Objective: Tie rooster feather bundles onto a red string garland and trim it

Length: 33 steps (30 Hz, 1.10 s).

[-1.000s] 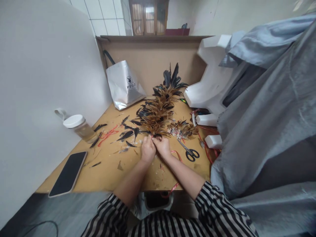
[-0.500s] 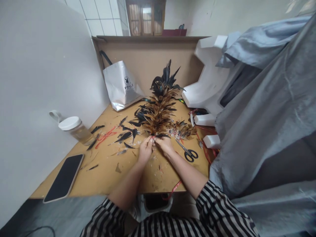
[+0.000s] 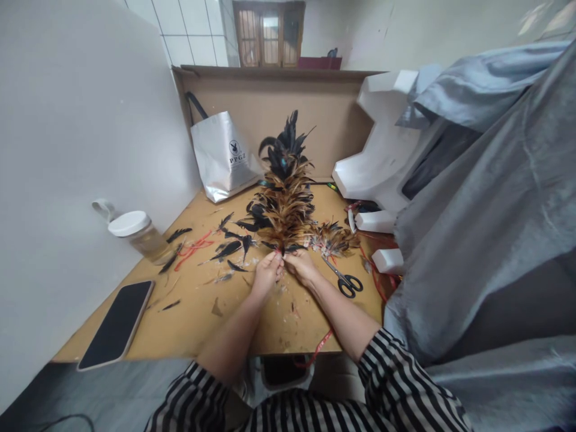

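Observation:
A tall bundle of brown and black feathers [image 3: 287, 201] rises from the tabletop in front of me, dark plumes at its tip. My left hand [image 3: 269, 271] pinches the bundle's base with closed fingers. Right beside it, my right hand [image 3: 302, 266] is closed on the same base, the fingertips of both hands almost meeting. A bit of red shows between the fingers; its details are too small to make out. Just right of the bundle lies a smaller pile of brown feathers [image 3: 335, 239]. Scissors [image 3: 345, 281] with black handles rest near my right hand.
Loose black feathers [image 3: 229, 249] and red ribbon scraps [image 3: 192, 251] lie to the left. Beyond them are a lidded cup [image 3: 144, 237], a phone [image 3: 117, 324] and a silver bag [image 3: 225, 156]. White foam [image 3: 382, 156] and grey cloth [image 3: 486, 210] border the right side.
The top of the feather bundle has swung to the left and now stands straighter. Both hands keep their pinch at its base, nearly in the same place.

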Motion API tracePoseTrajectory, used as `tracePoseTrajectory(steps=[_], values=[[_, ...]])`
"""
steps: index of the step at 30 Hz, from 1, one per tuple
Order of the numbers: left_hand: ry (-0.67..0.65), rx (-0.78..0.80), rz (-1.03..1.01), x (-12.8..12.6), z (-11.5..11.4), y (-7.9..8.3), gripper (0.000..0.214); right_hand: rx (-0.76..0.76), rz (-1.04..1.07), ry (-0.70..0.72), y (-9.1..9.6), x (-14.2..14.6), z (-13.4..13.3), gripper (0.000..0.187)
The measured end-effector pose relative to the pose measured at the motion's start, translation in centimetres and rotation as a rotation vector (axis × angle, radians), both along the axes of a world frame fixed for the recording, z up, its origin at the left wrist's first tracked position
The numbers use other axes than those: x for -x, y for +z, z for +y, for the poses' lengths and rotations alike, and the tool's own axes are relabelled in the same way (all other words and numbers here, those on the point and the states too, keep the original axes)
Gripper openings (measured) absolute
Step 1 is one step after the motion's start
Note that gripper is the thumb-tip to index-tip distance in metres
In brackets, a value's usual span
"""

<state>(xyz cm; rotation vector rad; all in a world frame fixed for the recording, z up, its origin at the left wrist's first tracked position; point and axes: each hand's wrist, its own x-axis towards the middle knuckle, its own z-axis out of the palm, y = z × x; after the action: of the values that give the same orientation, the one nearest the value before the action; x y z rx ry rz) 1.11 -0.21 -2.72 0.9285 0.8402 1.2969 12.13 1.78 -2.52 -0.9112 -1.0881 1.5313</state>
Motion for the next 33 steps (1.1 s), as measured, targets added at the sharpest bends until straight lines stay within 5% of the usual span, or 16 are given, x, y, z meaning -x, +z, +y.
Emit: tracePoseTrajectory(steps=[9, 21, 29, 33], values=[[0.225, -0.028, 0.113, 0.1, 0.0, -0.8, 0.037, 0.139, 0.004, -0.074, 0.7, 1.3, -0.6, 0.038], [-0.011, 0.05, -0.183, -0.4, -0.3, 0.5, 0.031, 0.103, 0.133, -0.023, 0.6, 0.3, -0.6, 0.033], [0.147, 0.157, -0.226, -0.2, 0.4, -0.3, 0.031, -0.231, -0.432, -0.326, -0.3, 0.6, 0.1, 0.024], [0.176, 0.179, -0.249, 0.0, 0.6, -0.4, 0.028, -0.407, -0.672, -0.332, -0.4, -0.1, 0.3, 0.025]])
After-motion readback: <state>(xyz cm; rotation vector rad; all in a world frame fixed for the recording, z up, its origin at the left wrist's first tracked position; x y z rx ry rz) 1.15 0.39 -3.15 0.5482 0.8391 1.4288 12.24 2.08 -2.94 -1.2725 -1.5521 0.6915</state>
